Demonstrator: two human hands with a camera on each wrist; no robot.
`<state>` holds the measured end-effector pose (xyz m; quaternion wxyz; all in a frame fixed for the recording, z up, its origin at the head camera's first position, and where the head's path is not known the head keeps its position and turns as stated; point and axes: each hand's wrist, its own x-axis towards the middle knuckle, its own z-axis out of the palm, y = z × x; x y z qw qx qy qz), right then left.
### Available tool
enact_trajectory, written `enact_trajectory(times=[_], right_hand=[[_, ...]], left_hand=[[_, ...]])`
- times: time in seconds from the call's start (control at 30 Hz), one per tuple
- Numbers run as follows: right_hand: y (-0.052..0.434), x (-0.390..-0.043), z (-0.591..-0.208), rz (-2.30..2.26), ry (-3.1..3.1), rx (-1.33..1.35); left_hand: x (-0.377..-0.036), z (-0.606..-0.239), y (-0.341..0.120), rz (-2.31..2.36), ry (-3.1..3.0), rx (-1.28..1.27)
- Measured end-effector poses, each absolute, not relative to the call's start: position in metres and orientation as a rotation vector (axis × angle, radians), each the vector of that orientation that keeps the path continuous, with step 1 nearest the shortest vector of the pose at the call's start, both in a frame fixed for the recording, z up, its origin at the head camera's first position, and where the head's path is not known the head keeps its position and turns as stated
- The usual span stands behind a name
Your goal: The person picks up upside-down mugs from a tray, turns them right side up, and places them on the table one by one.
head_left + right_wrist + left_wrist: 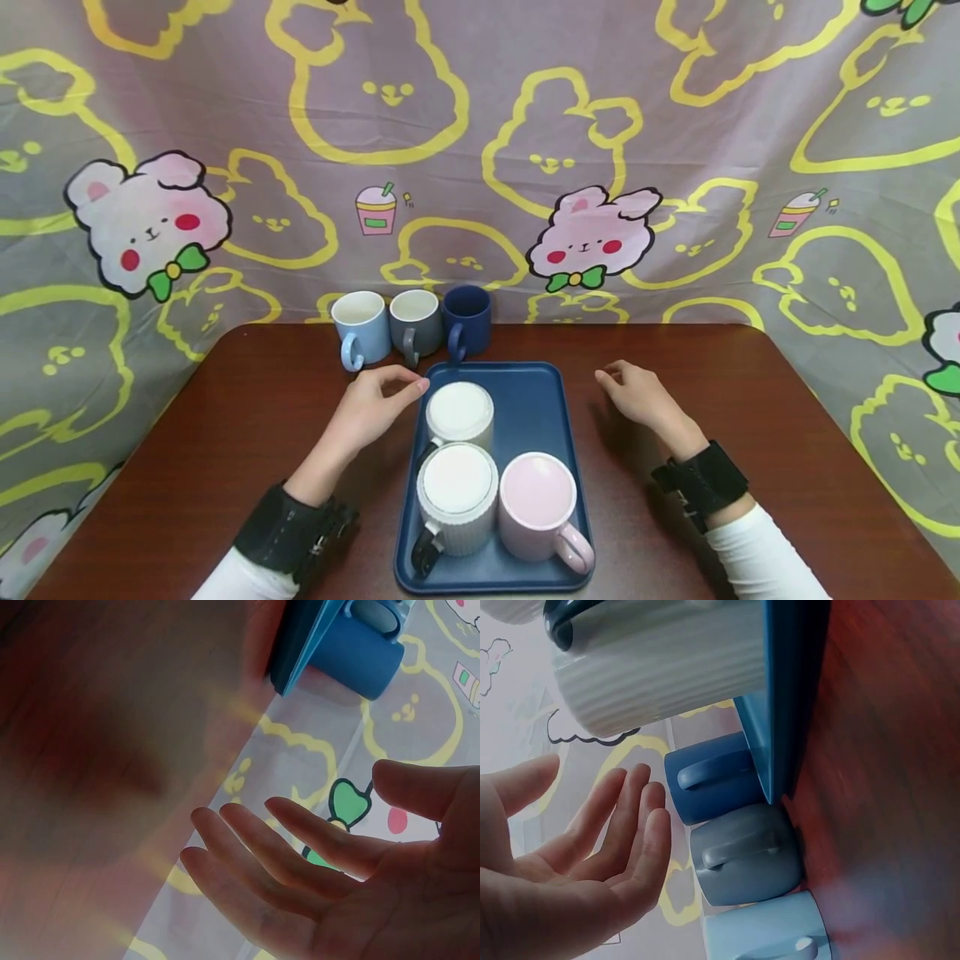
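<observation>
A blue tray (536, 400) lies on the dark wooden table (225, 433). On it stand two white ribbed mugs (460, 412) (456, 496) and a pink mug (538, 505). My left hand (375, 408) hovers just left of the tray beside the far white mug (660, 667), fingers relaxed and holding nothing. My right hand (637, 393) hovers to the right of the tray, also open and empty. Behind the tray stand a light blue mug (360, 327), a grey mug (415, 323) and a dark blue mug (467, 321).
A patterned cloth backdrop (480, 150) with rabbits hangs behind the table. The rounded table edges fall away at left and right. Black wrist straps (701, 483) sit on both forearms.
</observation>
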<state>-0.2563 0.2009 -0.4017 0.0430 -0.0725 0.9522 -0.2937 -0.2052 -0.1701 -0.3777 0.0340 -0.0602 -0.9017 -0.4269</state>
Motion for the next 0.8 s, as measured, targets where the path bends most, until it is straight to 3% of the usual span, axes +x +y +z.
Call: enact_trajectory(times=[0.3, 0.8], right_hand=[[0.191, -0.257, -0.401, -0.897, 2.908, -0.207], [0.177, -0.256, -0.399, -0.930, 2.898, -0.249]], left_hand=[[-0.200, -0.378, -0.175, -1.289, -2.812, -0.174], [-0.193, -0.368, -0.179, -1.286, -3.157, -0.506]])
